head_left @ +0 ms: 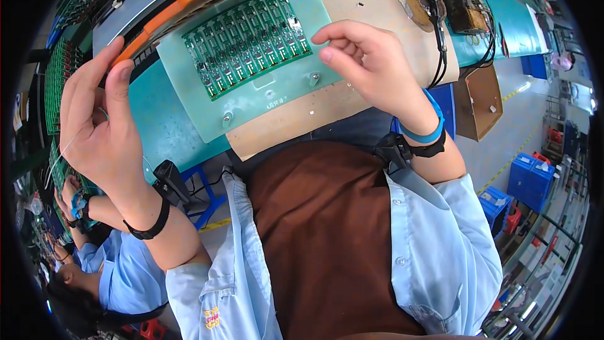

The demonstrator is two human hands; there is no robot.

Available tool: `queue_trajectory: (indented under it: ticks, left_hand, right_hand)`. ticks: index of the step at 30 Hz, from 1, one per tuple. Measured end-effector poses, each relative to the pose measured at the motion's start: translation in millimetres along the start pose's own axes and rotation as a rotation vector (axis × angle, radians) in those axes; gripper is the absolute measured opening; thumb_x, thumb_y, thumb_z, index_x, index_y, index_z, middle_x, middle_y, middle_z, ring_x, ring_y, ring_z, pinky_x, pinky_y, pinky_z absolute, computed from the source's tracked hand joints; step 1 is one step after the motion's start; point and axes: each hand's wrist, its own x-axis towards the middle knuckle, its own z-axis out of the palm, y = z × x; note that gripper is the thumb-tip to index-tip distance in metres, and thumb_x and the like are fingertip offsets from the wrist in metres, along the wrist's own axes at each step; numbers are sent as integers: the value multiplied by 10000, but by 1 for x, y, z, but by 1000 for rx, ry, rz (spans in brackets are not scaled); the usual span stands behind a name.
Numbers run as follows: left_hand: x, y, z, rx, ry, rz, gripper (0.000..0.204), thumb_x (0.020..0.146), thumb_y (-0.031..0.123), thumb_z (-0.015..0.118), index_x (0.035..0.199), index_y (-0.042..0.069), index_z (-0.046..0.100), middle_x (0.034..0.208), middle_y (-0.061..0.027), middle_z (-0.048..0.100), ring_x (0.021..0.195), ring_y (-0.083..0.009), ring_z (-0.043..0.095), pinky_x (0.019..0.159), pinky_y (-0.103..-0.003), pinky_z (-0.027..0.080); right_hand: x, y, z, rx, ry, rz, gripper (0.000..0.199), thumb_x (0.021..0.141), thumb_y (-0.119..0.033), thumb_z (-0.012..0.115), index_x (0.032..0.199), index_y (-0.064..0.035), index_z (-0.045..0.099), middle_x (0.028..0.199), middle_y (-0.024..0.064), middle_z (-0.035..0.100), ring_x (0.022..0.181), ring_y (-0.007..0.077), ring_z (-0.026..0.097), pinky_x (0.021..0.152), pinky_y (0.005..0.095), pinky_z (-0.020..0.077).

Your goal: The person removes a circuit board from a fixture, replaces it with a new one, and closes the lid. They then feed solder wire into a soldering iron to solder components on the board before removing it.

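A panel of narrow green circuit boards (251, 41) lies in a pale green fixture plate (189, 108) on the bench in front of me. At the plate's right edge is my right hand (374, 60), its index finger and thumb apart near the board corner, the other fingers curled, nothing visible in it. My left hand (100, 119) is raised left of the plate. Its index finger and thumb are spread; the remaining fingers curl inward around a thin pale wire (70, 141), which trails out on both sides. The curled fingertips are partly hidden.
An orange rack edge (189, 3) runs behind the plate. Brown board (277, 129) lies under it on the green mat (163, 132). At the right back stand a stained holder (420, 7) with black cables and a metal box (469, 6). A co-worker (126, 271) is at left.
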Motion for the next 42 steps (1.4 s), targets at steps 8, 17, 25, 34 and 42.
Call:
queue_trajectory:
  ticks: [8, 17, 25, 34, 42]
  left_hand:
    - [4, -14, 1, -45, -47, 17, 157, 992, 66, 734, 1126, 20, 802, 1041, -57, 764, 886, -87, 690, 742, -184, 518]
    - [6, -19, 2, -148, -24, 130, 164, 957, 70, 765, 1109, 21, 805, 1032, -69, 764, 851, -100, 694, 676, -185, 493]
    - [6, -23, -5, -99, -127, 72, 179, 985, 39, 725, 1151, 2, 780, 1122, -106, 773, 928, -129, 721, 724, -186, 524]
    - [6, -31, -3, -154, -120, 116, 180, 989, 49, 721, 1154, 4, 779, 1125, -105, 775, 913, -120, 715, 708, -182, 511]
    - [7, -30, -4, -109, -127, 154, 186, 990, 56, 723, 1159, 4, 778, 1118, -101, 777, 903, -115, 710, 695, -186, 503]
  right_hand:
    - [54, 4, 50, -550, 98, -281, 90, 880, -135, 732, 955, -88, 748, 879, 99, 700, 783, 299, 702, 702, 412, 580]
    - [68, 5, 74, -678, 109, -243, 84, 859, -152, 713, 917, -121, 764, 899, 81, 715, 792, 335, 708, 698, 447, 590]
    - [67, 8, 59, -650, 240, -308, 91, 832, -106, 729, 908, -123, 777, 849, 84, 706, 708, 324, 693, 645, 424, 583]
    - [62, 8, 66, -690, 198, -314, 87, 833, -83, 728, 898, -114, 777, 848, 87, 705, 730, 314, 699, 646, 413, 582]
    - [66, 5, 61, -785, 130, -453, 87, 835, -114, 755, 916, -123, 785, 880, 74, 711, 790, 301, 707, 665, 409, 586]
